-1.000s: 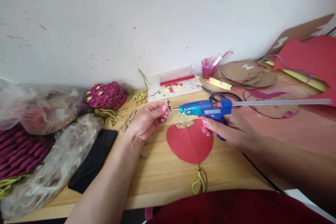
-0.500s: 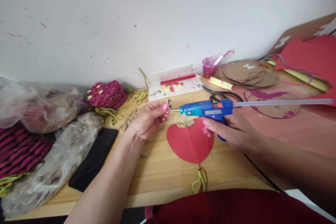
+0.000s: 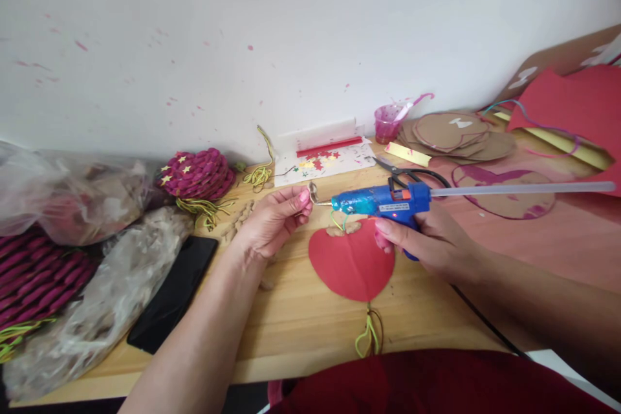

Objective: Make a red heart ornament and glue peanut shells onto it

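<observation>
Between its thumb and fingers, my left hand pinches a small brown shell piece. My right hand is wrapped round the handle of a blue glue gun, whose metal nozzle points left and meets the shell piece. A long clear glue stick juts out of the gun's back. Below the gun lies a red heart-like paper shape, with shell pieces and a green loop at its top and a yellow-green cord at its bottom.
Black scissors, a pink-stained cup and cardboard shapes stand behind and right. White paper bears small stars. Left are a black phone, plastic bags and a magenta bundle. More shells lie behind my left hand.
</observation>
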Demonstrator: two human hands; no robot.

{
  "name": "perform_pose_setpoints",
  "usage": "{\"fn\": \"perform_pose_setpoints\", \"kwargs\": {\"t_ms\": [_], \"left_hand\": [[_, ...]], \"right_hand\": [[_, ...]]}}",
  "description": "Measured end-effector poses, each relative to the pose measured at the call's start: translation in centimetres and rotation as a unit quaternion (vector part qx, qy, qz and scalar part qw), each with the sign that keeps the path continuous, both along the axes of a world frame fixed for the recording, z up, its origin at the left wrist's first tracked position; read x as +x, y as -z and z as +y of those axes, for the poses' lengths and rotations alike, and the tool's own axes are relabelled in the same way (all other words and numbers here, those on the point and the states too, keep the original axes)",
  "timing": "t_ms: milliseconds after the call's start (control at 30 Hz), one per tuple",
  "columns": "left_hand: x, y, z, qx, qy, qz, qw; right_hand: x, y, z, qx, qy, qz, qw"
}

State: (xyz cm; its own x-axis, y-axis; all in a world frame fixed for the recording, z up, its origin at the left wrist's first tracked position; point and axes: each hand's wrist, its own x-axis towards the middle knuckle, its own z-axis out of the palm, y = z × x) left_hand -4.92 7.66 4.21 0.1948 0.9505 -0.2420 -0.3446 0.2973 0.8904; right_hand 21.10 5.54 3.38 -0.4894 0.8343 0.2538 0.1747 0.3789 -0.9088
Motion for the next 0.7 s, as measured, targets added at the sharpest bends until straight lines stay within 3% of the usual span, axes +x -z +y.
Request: {"fn": "perform_pose_setpoints", "kwargs": {"t_ms": [700], "left_hand": [[-0.1, 0.03, -0.01, -0.001, 0.004, 0.002, 1.0]], "right_hand": [[0.15, 0.58, 0.03, -0.009, 0.01, 0.004, 1.0]]}}
